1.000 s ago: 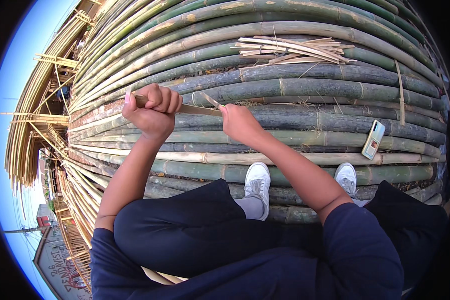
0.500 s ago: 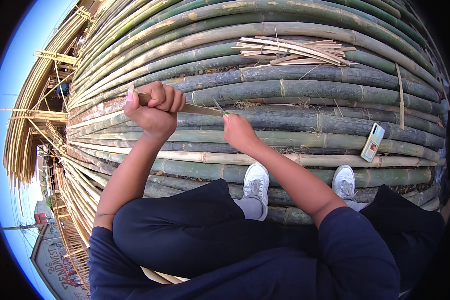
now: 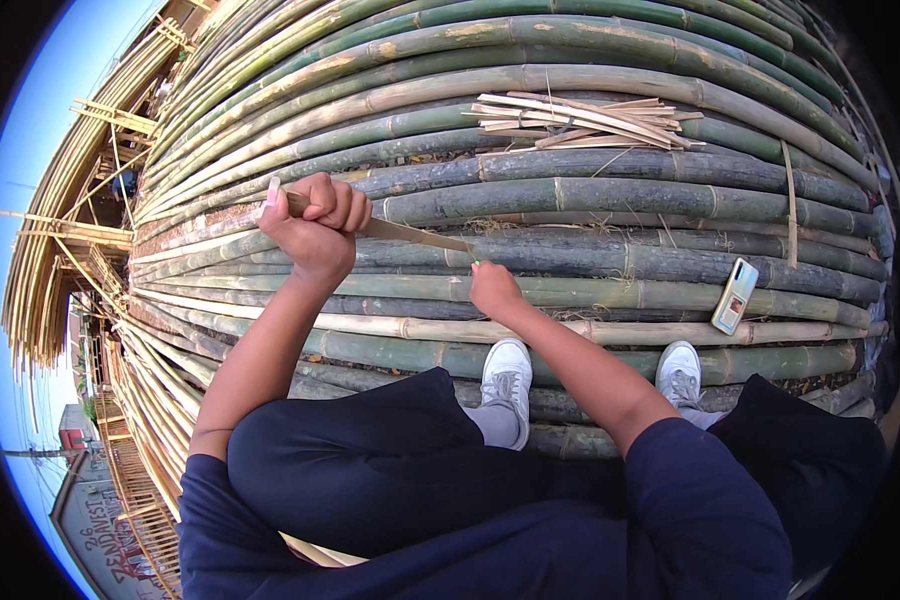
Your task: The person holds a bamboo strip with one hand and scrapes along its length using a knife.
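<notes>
My left hand [image 3: 320,220] is closed in a fist around the brown wooden handle of a knife [image 3: 410,233]. Its long, narrow blade points right and slightly down, tapering toward my right hand [image 3: 496,290]. With its fingers pinched together, my right hand grips a thin green-edged strip [image 3: 476,256] close to the blade's tip. Most of this strip is hidden or too small to make out, and whether it touches the blade I cannot tell. Below both hands lies a bed of bamboo poles [image 3: 630,260].
A loose pile of split bamboo strips [image 3: 590,120] lies on the poles ahead. A single strip [image 3: 792,205] and a pale phone [image 3: 734,296] rest at the right. My white shoes [image 3: 507,375] stand on the poles. Stacked poles [image 3: 80,200] lean on a frame at far left.
My right hand has moved right and slightly down, toward the blade's tip. The grey pointed piece above its fingers no longer shows. My left hand keeps its grip, nearly in place.
</notes>
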